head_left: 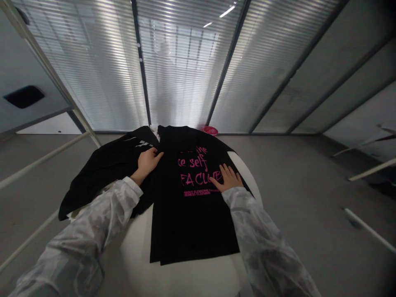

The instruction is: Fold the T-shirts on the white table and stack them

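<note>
A black T-shirt (194, 231) with pink lettering lies spread over the white table, its left side folded in and its hem toward me. My left hand (149, 161) is at the shirt's left edge, fingers curled and thumb pressed against the folded cloth in a pinch. Flat on the shirt's right side, beside the lettering, rests my right hand (228, 177) with its fingers apart. Another black garment (108, 169) with white marks lies bunched to the left, partly under my left forearm.
The rounded white table (185, 276) shows in front of the hem and at the right. A pink-red object (210, 130) sits at its far edge. Behind is a glass partition with blinds (182, 74). Pale rails (40, 161) stand at the left, and more poles (371, 169) at the right.
</note>
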The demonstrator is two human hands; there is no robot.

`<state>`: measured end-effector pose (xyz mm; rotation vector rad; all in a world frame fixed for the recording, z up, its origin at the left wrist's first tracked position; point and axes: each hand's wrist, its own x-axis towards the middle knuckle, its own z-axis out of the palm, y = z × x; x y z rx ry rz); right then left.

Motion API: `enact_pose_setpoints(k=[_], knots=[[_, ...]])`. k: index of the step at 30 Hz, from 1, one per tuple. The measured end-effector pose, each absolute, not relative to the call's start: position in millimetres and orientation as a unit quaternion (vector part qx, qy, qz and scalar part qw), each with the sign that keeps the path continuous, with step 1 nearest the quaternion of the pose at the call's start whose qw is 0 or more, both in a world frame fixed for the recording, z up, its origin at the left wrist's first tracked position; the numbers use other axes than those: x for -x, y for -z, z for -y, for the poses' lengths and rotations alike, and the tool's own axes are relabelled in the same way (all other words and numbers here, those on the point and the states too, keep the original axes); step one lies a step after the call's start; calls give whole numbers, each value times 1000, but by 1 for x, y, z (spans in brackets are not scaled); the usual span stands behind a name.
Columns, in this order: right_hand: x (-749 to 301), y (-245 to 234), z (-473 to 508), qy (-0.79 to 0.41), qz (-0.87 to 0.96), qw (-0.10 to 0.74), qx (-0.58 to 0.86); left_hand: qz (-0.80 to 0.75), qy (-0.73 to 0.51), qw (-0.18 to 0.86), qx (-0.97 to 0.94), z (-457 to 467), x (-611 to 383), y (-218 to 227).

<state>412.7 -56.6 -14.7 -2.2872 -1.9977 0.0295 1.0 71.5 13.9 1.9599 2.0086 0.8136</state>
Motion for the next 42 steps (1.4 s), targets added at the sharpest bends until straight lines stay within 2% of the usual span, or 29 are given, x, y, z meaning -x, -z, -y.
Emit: enact_pose_setpoints(k=[6, 13, 24, 37, 42], knots=[[-437, 7, 43, -4, 655, 93, 750, -685, -247, 89, -680, -71, -2, -16], [-461, 13, 33, 2, 644, 94, 759, -683, -245, 78, -684, -69, -4, -19], [-453, 0, 5, 92, 596, 181, 777, -690, -257, 89, -671, -71, -5, -15], [-493, -3, 19, -30, 633, 131, 763, -693, -244, 77, -674, -69, -7, -18], [-516, -10, -20, -16, 609, 183, 772, -696, -240, 75, -672, -67, -9, -20]])
